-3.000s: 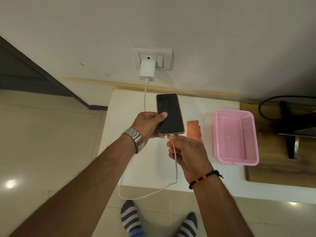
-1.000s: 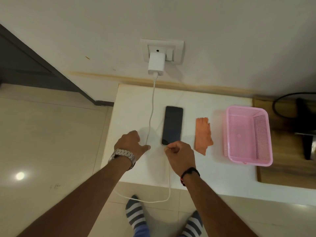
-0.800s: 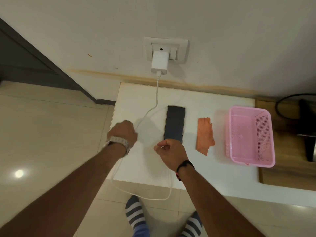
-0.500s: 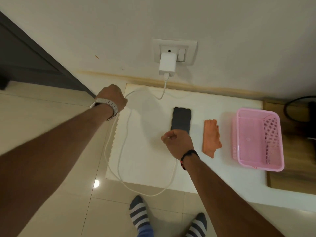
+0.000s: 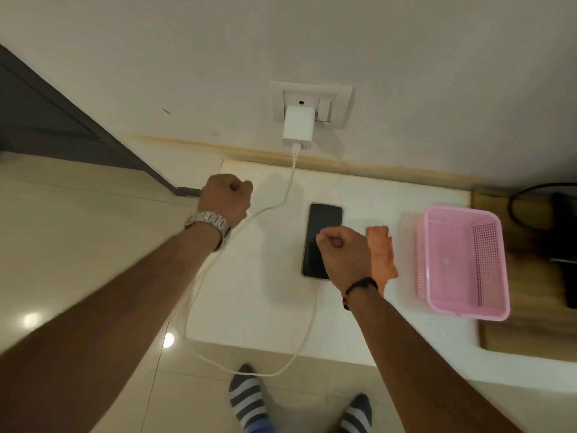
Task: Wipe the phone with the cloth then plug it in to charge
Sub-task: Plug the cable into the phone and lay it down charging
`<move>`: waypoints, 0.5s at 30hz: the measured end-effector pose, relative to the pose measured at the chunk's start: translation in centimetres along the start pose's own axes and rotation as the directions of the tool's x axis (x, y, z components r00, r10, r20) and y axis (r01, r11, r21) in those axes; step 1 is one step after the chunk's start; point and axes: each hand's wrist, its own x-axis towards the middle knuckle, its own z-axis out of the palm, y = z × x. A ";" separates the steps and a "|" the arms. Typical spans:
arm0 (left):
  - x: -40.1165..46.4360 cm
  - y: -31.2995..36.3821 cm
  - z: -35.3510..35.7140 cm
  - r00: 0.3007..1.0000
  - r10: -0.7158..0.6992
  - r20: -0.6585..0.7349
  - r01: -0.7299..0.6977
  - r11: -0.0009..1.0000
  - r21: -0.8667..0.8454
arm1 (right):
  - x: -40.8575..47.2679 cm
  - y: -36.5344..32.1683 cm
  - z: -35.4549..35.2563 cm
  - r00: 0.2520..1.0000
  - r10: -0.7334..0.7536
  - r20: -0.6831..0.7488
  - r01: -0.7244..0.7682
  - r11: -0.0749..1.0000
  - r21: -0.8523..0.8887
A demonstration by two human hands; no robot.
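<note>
A dark phone (image 5: 323,226) lies face up on the white table (image 5: 259,292). A white cable (image 5: 307,332) runs from its near end, loops off the table's front edge and rises to the white charger (image 5: 298,126) in the wall socket (image 5: 342,98). My right hand (image 5: 345,257) is a closed fist hovering over the phone's near half, with nothing visible in it. My left hand (image 5: 226,198) is also a fist, over the table's far left corner; the cable passes beneath its wrist. An orange cloth (image 5: 382,254) lies just right of the phone, partly hidden by my right hand.
A pink plastic basket (image 5: 462,310) stands on the table right of the cloth. A wooden surface (image 5: 530,332) with a dark object and a black cord lies further right. Tiled floor and my striped socks (image 5: 246,398) are below the table's edge.
The phone went from my hands onto the table with the cable attached. My left hand lifted the cable leftward, then came back right. My right hand rose off the phone's near end.
</note>
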 end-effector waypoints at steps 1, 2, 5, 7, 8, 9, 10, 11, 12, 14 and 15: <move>-0.8 -0.4 0.6 0.999 -0.020 0.036 0.022 0.996 -0.084 | 0.4 -1.0 -0.4 1.000 -0.001 -0.018 0.002 0.998 0.058; -1.5 -0.7 1.1 0.997 -0.026 0.068 0.036 0.989 -0.142 | 0.9 -2.2 -0.8 1.000 0.008 -0.024 -0.005 0.992 0.126; -2.4 -0.4 2.2 0.993 -0.028 0.116 0.058 0.963 -0.265 | 2.7 -6.2 -1.9 0.998 0.046 -0.033 -0.033 0.945 0.326; -2.2 0.3 2.4 0.990 -0.037 0.133 0.077 0.948 -0.309 | 3.8 -8.9 -2.4 0.998 0.064 -0.014 -0.051 0.889 0.455; -2.0 0.8 2.5 0.990 -0.040 0.138 0.084 0.943 -0.323 | 4.4 -10.2 -2.6 0.998 0.068 0.005 -0.061 0.864 0.500; -1.8 1.2 2.4 0.989 -0.043 0.140 0.089 0.937 -0.338 | 4.9 -11.4 -2.7 0.997 0.075 0.028 -0.078 0.840 0.538; -1.7 1.6 2.3 0.989 -0.046 0.142 0.094 0.931 -0.354 | 5.4 -12.4 -2.8 0.994 0.091 0.052 -0.104 0.813 0.573; -1.5 2.1 2.3 0.988 -0.049 0.144 0.100 0.923 -0.371 | 5.9 -13.3 -2.9 0.991 0.114 0.075 -0.136 0.785 0.604; -1.3 2.6 2.1 0.987 -0.055 0.151 0.110 0.915 -0.389 | 6.3 -14.1 -2.9 0.987 0.133 0.093 -0.162 0.765 0.623; -1.0 3.6 1.8 0.981 -0.073 0.181 0.147 0.889 -0.433 | 6.8 -15.1 -2.9 0.980 0.153 0.124 -0.197 0.752 0.629; -0.8 4.0 1.7 0.977 -0.082 0.198 0.166 0.873 -0.458 | 6.9 -15.3 -2.9 0.977 0.157 0.142 -0.211 0.745 0.633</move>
